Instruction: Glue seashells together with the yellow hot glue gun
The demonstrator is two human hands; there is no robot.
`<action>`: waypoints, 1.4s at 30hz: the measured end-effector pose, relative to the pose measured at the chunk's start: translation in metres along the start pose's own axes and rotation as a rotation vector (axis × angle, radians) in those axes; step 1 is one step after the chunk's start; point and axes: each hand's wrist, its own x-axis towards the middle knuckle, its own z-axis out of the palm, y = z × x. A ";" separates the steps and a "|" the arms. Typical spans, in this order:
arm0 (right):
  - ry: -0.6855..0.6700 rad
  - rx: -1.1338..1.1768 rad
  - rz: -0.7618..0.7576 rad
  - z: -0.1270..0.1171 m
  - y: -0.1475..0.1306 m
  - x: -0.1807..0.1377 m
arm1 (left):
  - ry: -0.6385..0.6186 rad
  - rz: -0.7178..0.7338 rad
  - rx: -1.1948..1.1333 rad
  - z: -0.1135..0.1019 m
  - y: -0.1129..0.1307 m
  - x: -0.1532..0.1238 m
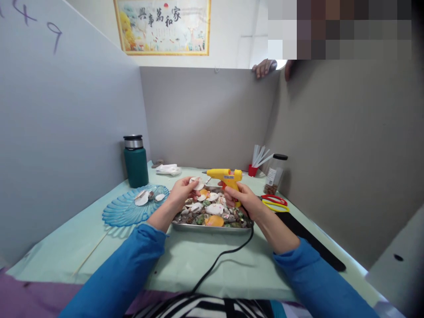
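Note:
My left hand (pixel 184 192) pinches a whitish seashell (pixel 198 183) above the left part of a metal tray (pixel 212 228). In my right hand (pixel 243 198) is a yellow hot glue gun (pixel 225 174), gripped by its handle, its nozzle pointing left just above the shell. From the gun a black cord runs down over the table edge towards my lap. The tray is filled with seashells (pixel 216 209) in white, orange and green-grey. Left of it, a blue scalloped glass plate (pixel 124 211) bears a few shells (pixel 141 198).
A green bottle (pixel 135 163) stands behind the plate; a thin stick (pixel 91 251) lies in front. At right are a red cup of glue sticks (pixel 253 169), a jar (pixel 275 174), scissors (pixel 274 201) and a black strip (pixel 311 240). Grey partitions (pixel 208 115) enclose the table; another person's hand (pixel 265 68) rests on top.

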 end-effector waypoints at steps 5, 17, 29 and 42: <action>-0.036 -0.129 0.015 0.001 -0.001 -0.002 | -0.030 0.030 -0.038 0.001 0.000 -0.001; 0.032 -0.125 0.053 -0.002 0.003 0.000 | -0.062 0.064 -0.008 0.000 0.002 -0.002; 0.106 -0.130 0.065 -0.003 0.007 0.003 | -0.119 0.056 -0.053 0.000 0.002 -0.003; 0.114 -0.127 0.066 -0.004 0.014 0.004 | -0.124 0.036 -0.079 0.001 0.004 -0.005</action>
